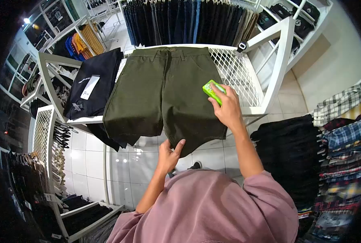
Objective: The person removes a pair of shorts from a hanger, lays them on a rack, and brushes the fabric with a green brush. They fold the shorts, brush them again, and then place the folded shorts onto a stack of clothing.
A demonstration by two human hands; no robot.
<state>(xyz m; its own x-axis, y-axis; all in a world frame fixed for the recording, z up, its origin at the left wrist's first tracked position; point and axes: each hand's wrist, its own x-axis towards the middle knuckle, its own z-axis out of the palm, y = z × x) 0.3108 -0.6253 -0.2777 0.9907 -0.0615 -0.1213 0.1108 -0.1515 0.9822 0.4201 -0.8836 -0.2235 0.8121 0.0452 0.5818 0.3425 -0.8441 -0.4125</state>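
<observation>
Dark olive-green shorts [138,89] are spread across a white mesh rack, waistband at the far side and both legs hanging over the near edge. My left hand [170,156] pinches the inner hem of the right-hand leg between thumb and fingers, drawing the cloth toward me. In my right hand [228,106] is a bright green block [213,91], palm-sized with a pale patterned face, held over the right side of the shorts. I cannot tell what kind of thing the block is. Left of the shorts lies folded black clothing [97,69] with a white tag [90,87].
The white mesh rack [245,75] has raised frame sides at left and right. Behind it hangs a long row of trousers [180,24]. Folded plaid shirts [346,137] and black garments [288,150] are at the right. Another white rack [46,133] with hangers stands at the left.
</observation>
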